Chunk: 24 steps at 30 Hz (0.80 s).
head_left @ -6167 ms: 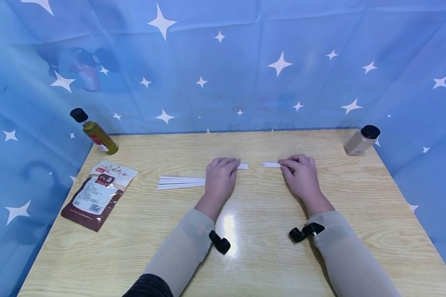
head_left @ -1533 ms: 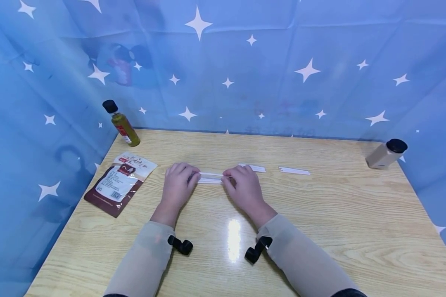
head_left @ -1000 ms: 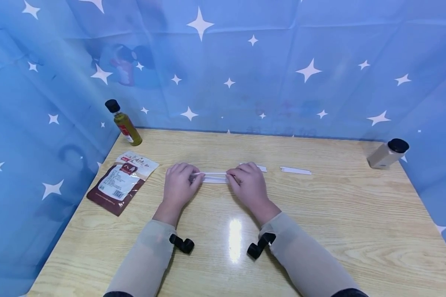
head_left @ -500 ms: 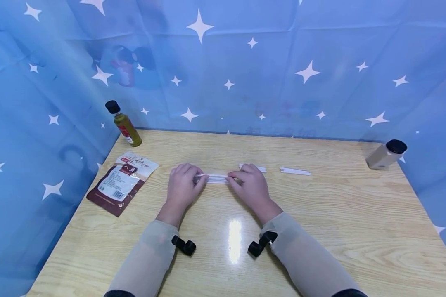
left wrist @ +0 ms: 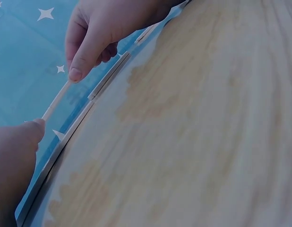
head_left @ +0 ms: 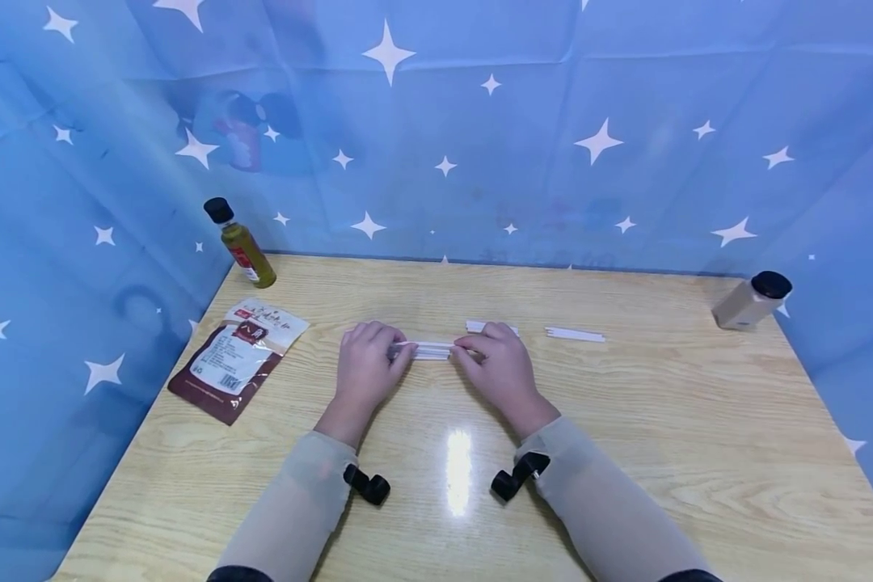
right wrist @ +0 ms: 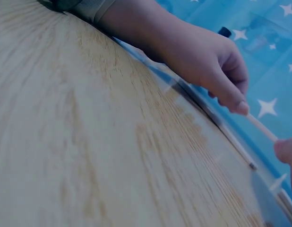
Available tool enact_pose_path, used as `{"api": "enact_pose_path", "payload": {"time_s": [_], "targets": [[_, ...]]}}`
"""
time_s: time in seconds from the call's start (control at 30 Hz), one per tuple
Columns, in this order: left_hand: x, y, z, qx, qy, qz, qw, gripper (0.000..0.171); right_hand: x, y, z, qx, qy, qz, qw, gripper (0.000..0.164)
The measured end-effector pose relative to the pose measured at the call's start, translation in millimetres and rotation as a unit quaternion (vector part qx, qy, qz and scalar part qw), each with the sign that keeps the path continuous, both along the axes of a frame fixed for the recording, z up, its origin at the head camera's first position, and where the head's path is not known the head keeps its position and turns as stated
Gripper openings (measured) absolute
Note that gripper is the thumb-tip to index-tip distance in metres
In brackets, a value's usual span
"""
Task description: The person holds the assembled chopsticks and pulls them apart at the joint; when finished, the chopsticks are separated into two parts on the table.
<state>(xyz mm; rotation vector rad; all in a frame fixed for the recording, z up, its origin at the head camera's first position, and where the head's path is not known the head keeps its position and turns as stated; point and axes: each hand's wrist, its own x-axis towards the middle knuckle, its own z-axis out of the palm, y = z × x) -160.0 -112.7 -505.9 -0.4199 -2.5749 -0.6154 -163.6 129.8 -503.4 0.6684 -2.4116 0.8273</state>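
Observation:
Between my hands stretches a thin white strip (right wrist: pixel 262 127), held roughly level and raised over the table. My left hand (head_left: pixel 367 368) pinches its left end between thumb and fingers. The other end is pinched by my right hand (head_left: pixel 500 368); in the left wrist view the right hand (left wrist: pixel 96 40) appears above the left hand (left wrist: pixel 13 161). Several more white strips (head_left: pixel 431 355) lie side by side on the table just under the held one, partly hidden by my hands. Past my right knuckles rests a short white bundle (head_left: pixel 512 329), partly covered, with another short bundle (head_left: pixel 576 335) farther right.
The wooden table (head_left: pixel 662 453) meets a blue star-patterned curtain (head_left: pixel 480 145) at its back and sides. On the left stand an oil bottle (head_left: pixel 247 255) and, lying flat, a brown-and-white packet (head_left: pixel 236 360). A black-lidded jar (head_left: pixel 748 305) stands at the back right.
Earlier my hands were at the two short bundles; those now lie released, and both hands pinch one strip over the longer ones. Lately the hands have slid slightly right and closer together.

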Motion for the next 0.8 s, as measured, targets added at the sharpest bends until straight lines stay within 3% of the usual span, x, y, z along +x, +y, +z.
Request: {"api": "enact_pose_path", "payload": {"time_s": [0.23,0.57,0.8], "targets": [[0.5,7,0.2,-0.004,-0.002,-0.002,1.0000,0.025,3.2,6,2.0,-0.005,0.010,-0.007,1.000,0.012],[-1.3,18,-1.1,0.009,0.002,-0.006,0.9999,0.025,8.6,14,3.2,-0.012,-0.018,-0.025,0.999,0.010],[-0.8,25,-0.5,-0.002,-0.020,-0.003,0.9998,0.025,15.1,19,4.5,-0.026,-0.030,-0.038,0.999,0.010]]}}
